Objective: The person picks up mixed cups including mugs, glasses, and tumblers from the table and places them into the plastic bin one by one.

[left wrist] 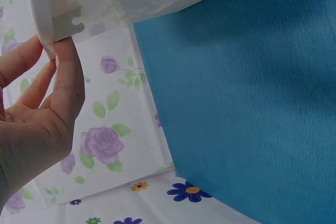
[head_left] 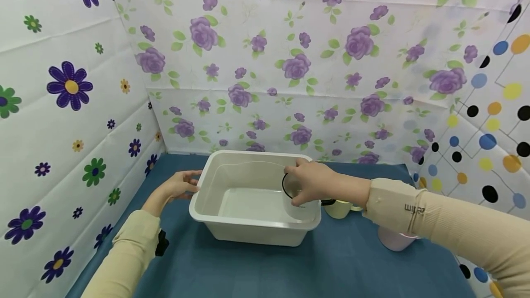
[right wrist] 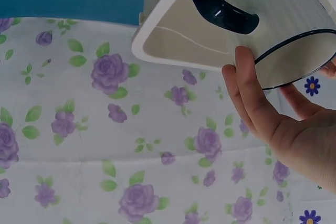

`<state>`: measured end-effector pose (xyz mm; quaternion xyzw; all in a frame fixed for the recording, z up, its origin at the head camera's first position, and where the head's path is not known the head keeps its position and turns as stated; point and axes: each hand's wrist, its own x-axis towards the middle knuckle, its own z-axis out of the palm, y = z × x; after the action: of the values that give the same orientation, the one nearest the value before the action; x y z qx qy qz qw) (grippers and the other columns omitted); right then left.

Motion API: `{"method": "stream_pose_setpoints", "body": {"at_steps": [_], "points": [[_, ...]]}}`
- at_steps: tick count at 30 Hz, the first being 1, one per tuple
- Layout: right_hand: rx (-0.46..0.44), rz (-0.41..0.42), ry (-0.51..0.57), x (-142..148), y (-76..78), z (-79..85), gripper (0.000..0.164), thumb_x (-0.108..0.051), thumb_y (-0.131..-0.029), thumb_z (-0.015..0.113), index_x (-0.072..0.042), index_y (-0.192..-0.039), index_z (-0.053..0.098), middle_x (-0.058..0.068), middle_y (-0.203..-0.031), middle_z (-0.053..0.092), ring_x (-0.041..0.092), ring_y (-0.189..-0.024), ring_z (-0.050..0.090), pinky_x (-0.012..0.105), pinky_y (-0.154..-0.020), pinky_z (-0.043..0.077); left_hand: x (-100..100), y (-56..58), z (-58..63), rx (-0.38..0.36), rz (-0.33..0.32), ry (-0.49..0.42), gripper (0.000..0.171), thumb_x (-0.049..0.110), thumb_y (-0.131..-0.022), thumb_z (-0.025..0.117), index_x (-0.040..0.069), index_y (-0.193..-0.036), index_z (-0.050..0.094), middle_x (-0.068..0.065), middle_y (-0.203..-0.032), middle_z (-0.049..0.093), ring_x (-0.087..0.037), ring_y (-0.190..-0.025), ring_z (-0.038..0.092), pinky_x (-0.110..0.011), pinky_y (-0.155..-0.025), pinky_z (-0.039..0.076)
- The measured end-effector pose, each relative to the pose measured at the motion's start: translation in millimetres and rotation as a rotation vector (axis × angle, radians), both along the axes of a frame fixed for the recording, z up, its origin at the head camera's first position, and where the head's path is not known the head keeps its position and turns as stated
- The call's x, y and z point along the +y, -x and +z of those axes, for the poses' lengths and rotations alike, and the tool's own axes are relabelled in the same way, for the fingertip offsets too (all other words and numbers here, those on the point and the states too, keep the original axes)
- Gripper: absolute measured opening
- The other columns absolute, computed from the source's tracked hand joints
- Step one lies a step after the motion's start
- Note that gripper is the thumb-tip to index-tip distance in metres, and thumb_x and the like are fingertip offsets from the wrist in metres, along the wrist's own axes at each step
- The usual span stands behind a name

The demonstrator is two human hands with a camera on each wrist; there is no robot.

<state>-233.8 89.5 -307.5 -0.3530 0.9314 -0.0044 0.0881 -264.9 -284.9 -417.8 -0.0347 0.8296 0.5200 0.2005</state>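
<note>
Mug [right wrist: 283, 17]: inside the tub [head_left: 252, 236], right end; my right hand [head_left: 312, 180] has its rim in a pinching grip. Tub: on the bench [head_left: 265, 270]; my left hand [head_left: 178, 185] pinches its left rim. Step, as I judge: positioning the mug. Next move: seems to call for a level base, then loosened fingers. Edges: right wall close beside mug, yellow cup [head_left: 338, 209] beyond. Open room: tub floor, leftward.
</note>
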Motion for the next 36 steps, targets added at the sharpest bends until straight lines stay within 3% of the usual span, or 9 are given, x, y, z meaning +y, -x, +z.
{"method": "stream_pose_setpoints", "body": {"at_steps": [6,17,24,32,36], "points": [[-0.026,0.026,-0.01,-11.9,2.3,-4.3,0.067,-0.036,-0.077,0.074,-0.009,-0.134,0.05,0.018,-0.114,0.053,0.022,-0.078,0.055,0.035,-0.062,0.048,1.2,-0.3,-0.2,0.005,0.007,0.003,0.066,0.001,-0.09,0.058,0.0,-0.147,0.026,-0.008,-0.103,0.061,-0.011,-0.085,0.063,-0.037,-0.081,0.057],[-0.047,0.035,-0.036,-39.2,6.1,-6.7,0.068,-0.037,-0.076,0.075,-0.012,-0.135,0.05,0.016,-0.117,0.054,0.026,-0.08,0.055,0.037,-0.068,0.05,1.6,-1.0,1.7,0.01,-0.008,-0.011,0.067,0.002,-0.09,0.058,-0.001,-0.148,0.024,-0.009,-0.104,0.06,-0.01,-0.086,0.062,-0.037,-0.083,0.056],[-0.073,0.033,-0.043,-51.1,9.5,-11.6,0.069,-0.038,-0.077,0.075,-0.014,-0.136,0.049,0.014,-0.123,0.053,0.03,-0.094,0.058,0.041,-0.077,0.051,0.7,-0.7,0.2,0.009,-0.001,0.0,0.068,0.002,-0.09,0.059,0.0,-0.148,0.024,-0.008,-0.103,0.059,-0.01,-0.086,0.061,-0.037,-0.083,0.056],[-0.069,0.033,-0.059,-60.6,15.2,-22.2,0.069,-0.04,-0.076,0.075,-0.016,-0.135,0.049,0.012,-0.125,0.054,0.027,-0.106,0.057,0.041,-0.084,0.052,0.1,-0.5,-0.5,0.012,0.002,0.01,0.067,0.001,-0.09,0.059,0.0,-0.148,0.025,-0.008,-0.103,0.059,-0.011,-0.087,0.062,-0.038,-0.084,0.056],[-0.04,0.048,-0.055,-66.5,19.1,-30.7,0.069,-0.04,-0.075,0.076,-0.015,-0.134,0.051,0.012,-0.12,0.056,0.024,-0.103,0.057,0.039,-0.085,0.052,1.5,-2.1,0.1,0.008,0.0,0.012,0.067,0.001,-0.09,0.059,-0.001,-0.148,0.025,-0.008,-0.103,0.059,-0.011,-0.087,0.062,-0.038,-0.084,0.056]]}}
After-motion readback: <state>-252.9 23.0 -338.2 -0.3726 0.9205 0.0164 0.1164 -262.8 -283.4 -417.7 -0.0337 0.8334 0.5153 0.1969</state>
